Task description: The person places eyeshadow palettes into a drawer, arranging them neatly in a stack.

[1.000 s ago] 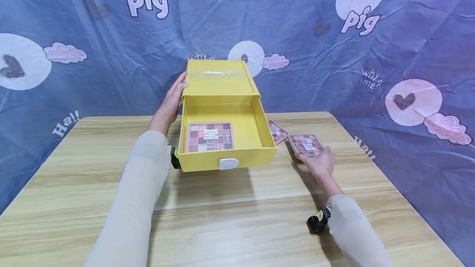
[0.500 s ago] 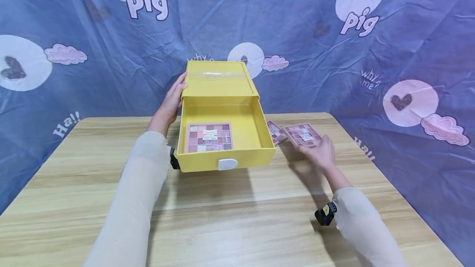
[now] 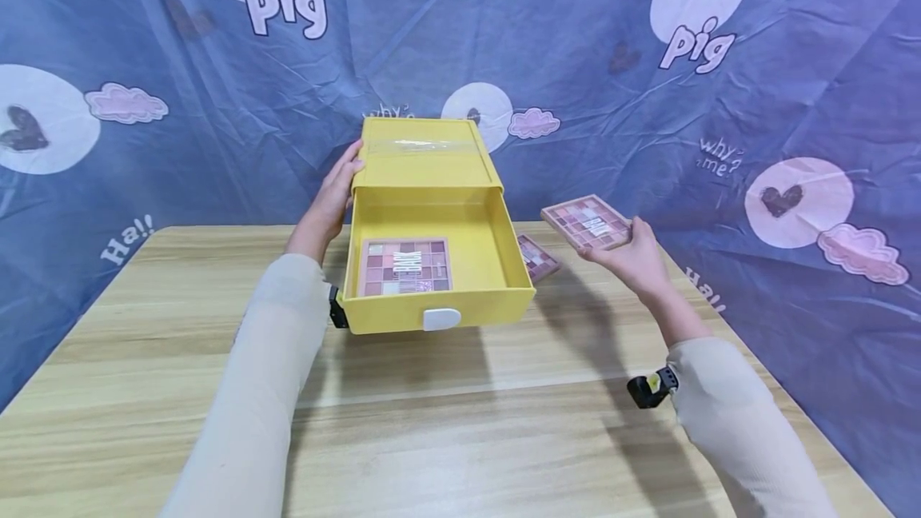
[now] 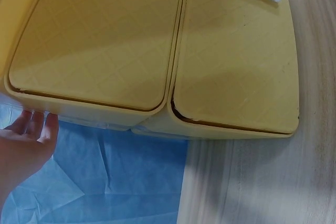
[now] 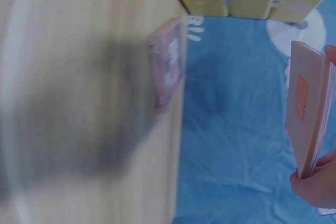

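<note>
A yellow drawer unit (image 3: 428,150) stands at the back of the table, its top drawer (image 3: 475,310) pulled out. Inside that drawer, to the left, lies an eyeshadow palette (image 3: 404,266) with a clear window over its pans. My left hand (image 3: 332,200) touches the unit's left side; in the left wrist view its fingers (image 4: 50,129) reach the unit's side edge. In the air right of the drawer, my right hand (image 3: 633,258) grips another eyeshadow palette (image 3: 586,221) by its near right part. The right wrist view shows this palette's plain back (image 5: 302,93) with an orange label.
One more palette (image 3: 537,257) lies on the wooden table (image 3: 432,430), partly hidden behind the open drawer's right wall. Lower drawer fronts (image 4: 236,66) show in the left wrist view. A blue printed cloth (image 3: 576,38) hangs behind the table and along its right side.
My right hand has lifted its palette off the table, raising it upward and tilting it. The left hand and the drawer unit have stayed in place.
</note>
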A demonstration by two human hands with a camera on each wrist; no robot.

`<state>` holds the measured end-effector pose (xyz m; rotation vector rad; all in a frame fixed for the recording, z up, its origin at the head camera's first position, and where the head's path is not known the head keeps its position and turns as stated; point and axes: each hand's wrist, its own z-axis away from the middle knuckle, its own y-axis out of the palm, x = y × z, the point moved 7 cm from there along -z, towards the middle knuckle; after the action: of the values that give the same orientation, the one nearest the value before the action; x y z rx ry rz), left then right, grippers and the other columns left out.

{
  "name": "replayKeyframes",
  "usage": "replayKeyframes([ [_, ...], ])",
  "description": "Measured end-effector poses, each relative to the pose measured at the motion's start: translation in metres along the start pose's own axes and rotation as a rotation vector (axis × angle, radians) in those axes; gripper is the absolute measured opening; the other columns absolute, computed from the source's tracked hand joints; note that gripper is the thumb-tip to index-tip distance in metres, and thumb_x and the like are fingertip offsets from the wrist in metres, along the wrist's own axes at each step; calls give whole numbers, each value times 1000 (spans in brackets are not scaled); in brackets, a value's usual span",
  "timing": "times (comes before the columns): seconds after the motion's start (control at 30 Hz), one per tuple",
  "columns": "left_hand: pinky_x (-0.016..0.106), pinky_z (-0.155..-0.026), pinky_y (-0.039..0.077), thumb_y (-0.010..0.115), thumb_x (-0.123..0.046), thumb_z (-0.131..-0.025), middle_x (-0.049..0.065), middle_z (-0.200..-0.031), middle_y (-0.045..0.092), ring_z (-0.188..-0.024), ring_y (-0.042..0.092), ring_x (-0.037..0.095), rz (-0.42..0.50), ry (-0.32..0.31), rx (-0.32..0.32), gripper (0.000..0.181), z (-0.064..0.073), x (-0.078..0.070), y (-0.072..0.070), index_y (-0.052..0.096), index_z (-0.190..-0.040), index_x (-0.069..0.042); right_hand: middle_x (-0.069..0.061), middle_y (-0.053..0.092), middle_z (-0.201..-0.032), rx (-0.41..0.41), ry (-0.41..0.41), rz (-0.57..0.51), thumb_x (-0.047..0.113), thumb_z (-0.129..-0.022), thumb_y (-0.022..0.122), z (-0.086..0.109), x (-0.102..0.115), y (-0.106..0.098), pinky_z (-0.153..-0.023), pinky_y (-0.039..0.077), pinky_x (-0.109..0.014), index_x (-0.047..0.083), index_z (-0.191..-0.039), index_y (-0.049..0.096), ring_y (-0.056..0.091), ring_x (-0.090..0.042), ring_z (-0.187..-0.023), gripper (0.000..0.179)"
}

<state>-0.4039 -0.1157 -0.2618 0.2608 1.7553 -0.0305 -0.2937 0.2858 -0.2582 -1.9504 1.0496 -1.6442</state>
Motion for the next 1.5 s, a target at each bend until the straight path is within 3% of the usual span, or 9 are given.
replayKeyframes([
  [0.17,34,-92,24,37,-28,-88,3,-138,23,-114,32,18,-4,-3,-5,52,0,1,-1,23,-138,-25,-31,17,-133,32,0,34,37,-66,71,-3,21,-10,-96,16,-46,-12,-133,6,19,-41,-119,105],
  [0.33,35,-92,24,38,-28,-88,3,-138,24,-114,32,18,-3,-2,-6,52,-1,2,-1,23,-138,-24,-28,25,-131,68,-35,-37,33,-67,72,-4,42,-15,-96,17,-44,-10,-134,7,24,-36,-118,102],
  [0.43,35,-92,24,38,-28,-88,4,-138,24,-114,32,18,1,2,-2,52,-1,1,-1,23,-138,-24,-24,39,-119,74,-85,-63,31,-67,73,-4,56,-16,-92,23,-42,-8,-129,24,34,-32,-107,88],
  [0.5,35,-92,23,38,-28,-88,3,-138,24,-114,31,18,1,5,0,52,-1,1,-1,23,-138,-24,-21,42,-116,83,-116,-62,31,-67,73,-4,66,-17,-91,24,-41,-6,-128,27,36,-30,-105,85],
  [0.73,37,-92,23,37,-29,-88,2,-138,24,-115,31,18,-20,-1,-8,51,-1,2,-2,23,-138,-25,-18,36,-127,155,-188,-55,30,-65,74,-4,93,-15,-96,19,-41,-1,-136,17,26,-28,-118,96],
  [0.97,38,-93,21,36,-29,-88,2,-139,23,-116,28,17,-28,6,5,52,-1,2,-2,22,-138,-25,-15,28,-135,245,-220,-89,26,-66,74,3,113,-5,-97,20,-35,1,-137,15,22,-27,-123,96],
  [1.5,38,-93,23,37,-30,-88,2,-138,24,-116,30,17,-37,10,3,52,0,0,-1,22,-138,-25,-12,28,-135,430,-376,-223,11,-62,74,18,152,35,-98,18,-33,-1,-136,18,24,-20,-122,93],
])
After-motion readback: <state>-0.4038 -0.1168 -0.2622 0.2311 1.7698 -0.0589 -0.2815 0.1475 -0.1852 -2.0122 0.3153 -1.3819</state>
